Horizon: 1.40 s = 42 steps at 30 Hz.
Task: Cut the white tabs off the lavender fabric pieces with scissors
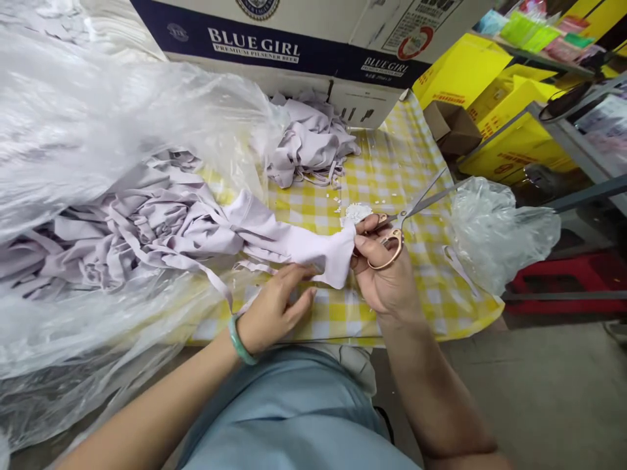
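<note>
A pale lilac fabric piece [321, 251] stretches from the heap of lilac fabric [142, 215] toward my right hand [385, 274]. That hand pinches the piece's right end between thumb and finger. It also holds gold-handled scissors [402, 215], whose parted blades point up and to the right, away from the cloth. My left hand [277, 303], with a green bangle at the wrist, lies at the fabric's lower edge. Its thumb is apart from the fingers, and the fingertips touch the cloth and are partly hidden. Small white scraps [357, 212] lie just behind my right hand.
Clear plastic sheeting [98, 124] covers the left side. A second lilac pile [313, 140] sits before a beer carton [294, 39] on the yellow checked tablecloth [431, 261]. A crumpled plastic bag [504, 228] is at the right edge, near a metal rack [568, 143].
</note>
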Tool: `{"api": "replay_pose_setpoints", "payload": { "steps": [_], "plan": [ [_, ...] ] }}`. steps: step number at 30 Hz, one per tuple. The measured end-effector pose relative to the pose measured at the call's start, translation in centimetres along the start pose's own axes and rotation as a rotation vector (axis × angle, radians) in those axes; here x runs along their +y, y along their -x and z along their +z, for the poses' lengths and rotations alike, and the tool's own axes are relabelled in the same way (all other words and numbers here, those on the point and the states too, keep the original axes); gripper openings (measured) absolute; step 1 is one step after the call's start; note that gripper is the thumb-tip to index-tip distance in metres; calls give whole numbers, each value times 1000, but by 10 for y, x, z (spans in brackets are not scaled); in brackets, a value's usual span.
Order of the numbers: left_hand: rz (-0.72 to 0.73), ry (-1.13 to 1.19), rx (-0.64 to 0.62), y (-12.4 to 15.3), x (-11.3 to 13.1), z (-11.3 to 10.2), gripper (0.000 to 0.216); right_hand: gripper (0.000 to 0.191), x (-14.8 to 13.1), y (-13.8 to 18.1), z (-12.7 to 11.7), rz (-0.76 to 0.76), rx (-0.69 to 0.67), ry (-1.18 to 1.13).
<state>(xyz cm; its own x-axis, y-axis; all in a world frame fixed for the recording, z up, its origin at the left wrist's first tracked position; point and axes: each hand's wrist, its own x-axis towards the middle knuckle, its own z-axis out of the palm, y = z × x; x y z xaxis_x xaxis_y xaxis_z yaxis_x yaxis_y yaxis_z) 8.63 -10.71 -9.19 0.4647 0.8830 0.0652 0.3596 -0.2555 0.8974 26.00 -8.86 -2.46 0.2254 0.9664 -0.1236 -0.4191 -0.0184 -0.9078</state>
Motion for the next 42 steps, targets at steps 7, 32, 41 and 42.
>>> {"api": "replay_pose_setpoints", "payload": {
  "steps": [7,32,41,42],
  "plan": [
    [-349,668,-220,-3,4,-5,28,27,5,-21,-8,-66,-50,22],
    [-25,608,71,-32,44,-5,25,30,74,32,-9,89,-175,167],
    [-49,517,65,-46,33,25,26,36,21,37,-78,-219,-161,1185],
    [-51,513,58,-48,33,28,25,38,19,37,-81,-221,-178,1226]
  ]
}}
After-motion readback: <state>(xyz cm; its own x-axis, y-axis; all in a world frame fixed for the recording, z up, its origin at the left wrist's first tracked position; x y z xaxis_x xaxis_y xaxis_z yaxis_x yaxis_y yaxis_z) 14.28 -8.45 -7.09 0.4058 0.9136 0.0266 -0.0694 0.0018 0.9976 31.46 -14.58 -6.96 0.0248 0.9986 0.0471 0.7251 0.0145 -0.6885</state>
